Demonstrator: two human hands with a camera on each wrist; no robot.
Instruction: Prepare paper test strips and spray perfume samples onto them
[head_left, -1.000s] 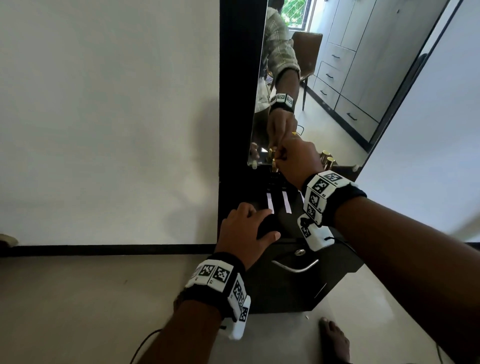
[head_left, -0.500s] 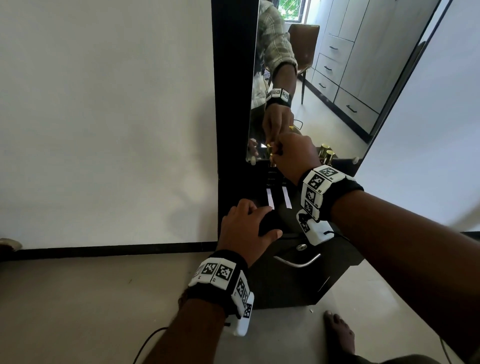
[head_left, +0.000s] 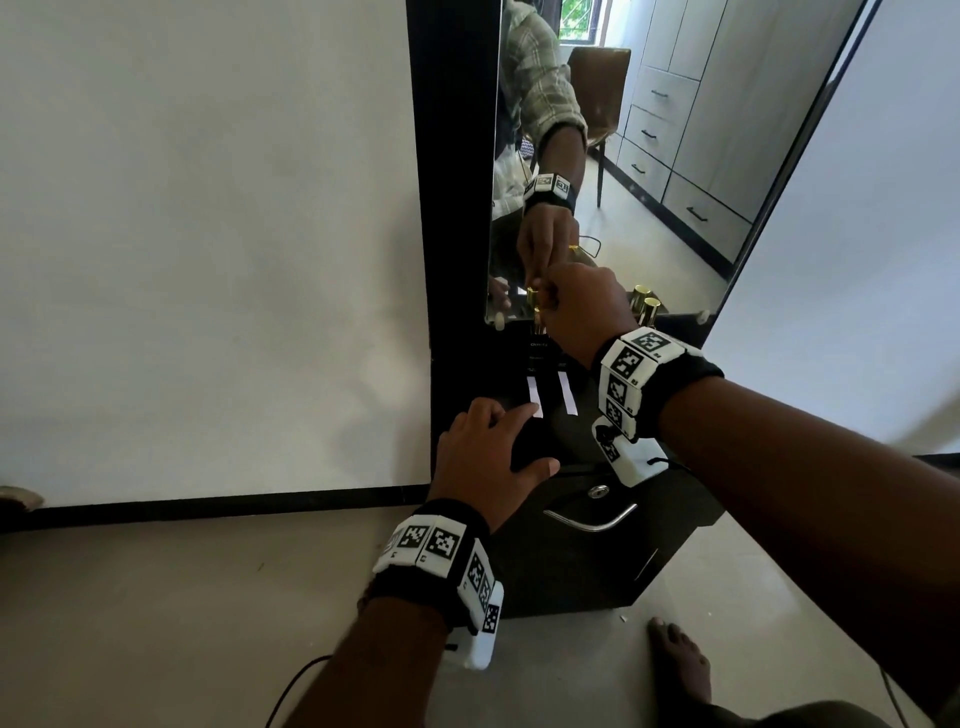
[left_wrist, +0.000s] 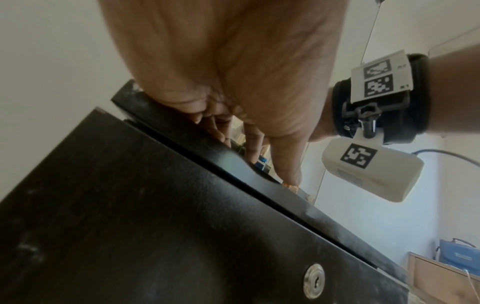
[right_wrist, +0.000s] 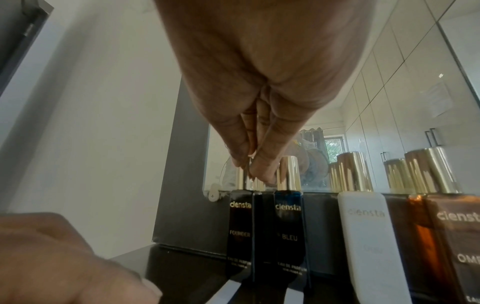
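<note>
The slim dark glass perfume bottle marked "FOUNDER" (right_wrist: 240, 232) stands leftmost in a row of like bottles against the mirror (head_left: 649, 156) on the black cabinet top (head_left: 582, 431). The right hand (head_left: 582, 312) pinches its narrow gold cap (right_wrist: 240, 181) between thumb and fingertips. Tall, smooth and probably tippy, it is better held round the body than by the cap, which may pull off. Just before the bottles lie two white paper strips (head_left: 535, 397), light and easily shifted, the left hand (head_left: 488, 447) resting spread on the top beside them.

Left hand (head_left: 488, 447) lies flat, fingers spread; right hand (head_left: 582, 312) reaches forward, fingertips pinched.
</note>
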